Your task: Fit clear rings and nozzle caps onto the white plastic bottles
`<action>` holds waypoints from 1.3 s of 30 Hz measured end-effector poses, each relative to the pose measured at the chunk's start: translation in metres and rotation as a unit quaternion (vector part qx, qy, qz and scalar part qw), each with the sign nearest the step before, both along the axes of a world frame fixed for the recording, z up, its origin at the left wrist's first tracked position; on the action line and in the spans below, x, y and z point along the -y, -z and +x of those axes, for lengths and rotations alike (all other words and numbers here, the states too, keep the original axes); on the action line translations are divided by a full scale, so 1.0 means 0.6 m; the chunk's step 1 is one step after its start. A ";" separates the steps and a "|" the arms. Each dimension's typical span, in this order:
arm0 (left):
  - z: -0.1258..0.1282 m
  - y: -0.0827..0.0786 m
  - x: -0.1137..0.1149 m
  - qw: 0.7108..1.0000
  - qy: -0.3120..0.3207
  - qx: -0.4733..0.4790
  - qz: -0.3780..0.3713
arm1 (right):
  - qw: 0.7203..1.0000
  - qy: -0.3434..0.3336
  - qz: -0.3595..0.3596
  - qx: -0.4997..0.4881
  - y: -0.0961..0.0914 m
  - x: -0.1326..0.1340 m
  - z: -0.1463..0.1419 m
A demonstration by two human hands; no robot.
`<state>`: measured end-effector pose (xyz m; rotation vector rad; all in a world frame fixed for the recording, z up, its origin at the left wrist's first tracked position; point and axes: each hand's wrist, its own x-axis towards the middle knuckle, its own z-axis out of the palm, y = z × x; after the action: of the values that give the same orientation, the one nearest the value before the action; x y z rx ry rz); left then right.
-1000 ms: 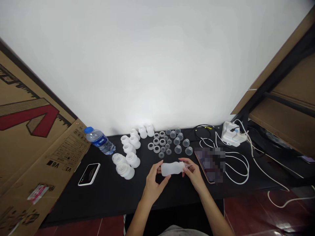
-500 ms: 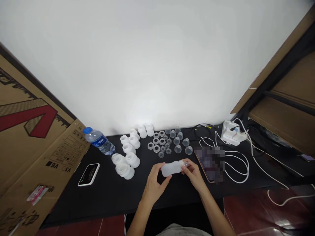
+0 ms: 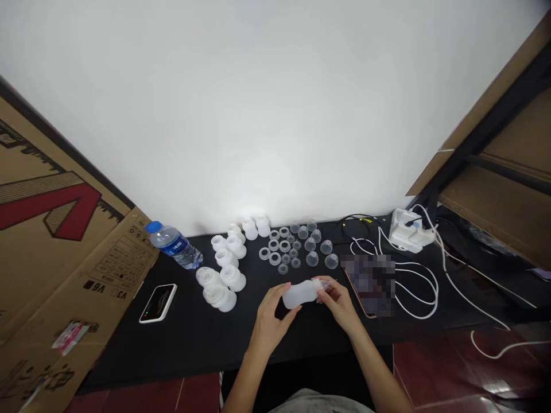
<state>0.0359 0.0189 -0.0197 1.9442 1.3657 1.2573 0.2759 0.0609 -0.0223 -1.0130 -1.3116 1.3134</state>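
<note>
A translucent white baby bottle (image 3: pixel 300 294) lies sideways between my hands, above the near part of the black table. My left hand (image 3: pixel 272 318) grips its base end, thumb below and fingers above. At the other end, my right hand (image 3: pixel 337 301) closes round the neck, where a clear cap or nipple partly shows between the fingers. Beyond the hands lie several white rings (image 3: pixel 274 258), small clear nipples (image 3: pixel 295 263) and clear dome caps (image 3: pixel 331 261). Several white bottles (image 3: pixel 236 247) stand to the left, and the nearer ones (image 3: pixel 219 296) have clear tops.
A water bottle (image 3: pixel 175 245) leans at the back left, near a white-framed device (image 3: pixel 158 303) and a cardboard box (image 3: pixel 64 258). On the right are a phone (image 3: pixel 365 287), white cables (image 3: pixel 434 292) and a power strip (image 3: pixel 411 230). A white wall (image 3: pixel 275 115) rises behind the table.
The view has shifted very slightly. Both hands keep their hold on the baby bottle, with little visible movement of the fingers at its neck.
</note>
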 end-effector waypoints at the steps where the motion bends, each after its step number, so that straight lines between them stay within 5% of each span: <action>1: 0.002 -0.003 0.000 1.000 0.001 -0.008 -0.002 | 1.000 -0.001 0.006 -0.005 0.001 0.000 0.001; 9: 0.006 -0.012 -0.005 0.998 0.025 -0.054 -0.027 | 0.990 -0.134 0.043 0.017 -0.011 0.008 -0.005; 16: 0.010 -0.020 -0.004 0.991 0.067 -0.097 -0.069 | 0.975 -0.061 0.087 0.195 -0.022 0.018 -0.028; 22: 0.007 -0.024 0.005 1.000 -0.021 -0.014 -0.007 | 0.961 0.106 0.106 0.233 0.007 0.010 -0.024; 25: 0.004 -0.019 0.006 1.000 -0.006 -0.007 0.004 | 0.953 0.125 0.115 0.252 0.013 0.001 -0.025; 31: 0.006 -0.010 0.014 0.996 0.045 -0.051 0.058 | 0.963 0.051 0.106 0.242 -0.010 -0.009 -0.060; 39: 0.004 -0.004 0.020 0.977 -0.021 -0.035 0.208 | 0.960 -0.118 0.079 0.240 -0.014 -0.036 -0.172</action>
<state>0.0380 0.0070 -0.0173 2.2624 1.2564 1.6141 0.1727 0.0825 -0.0139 -1.1297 -1.9242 1.1475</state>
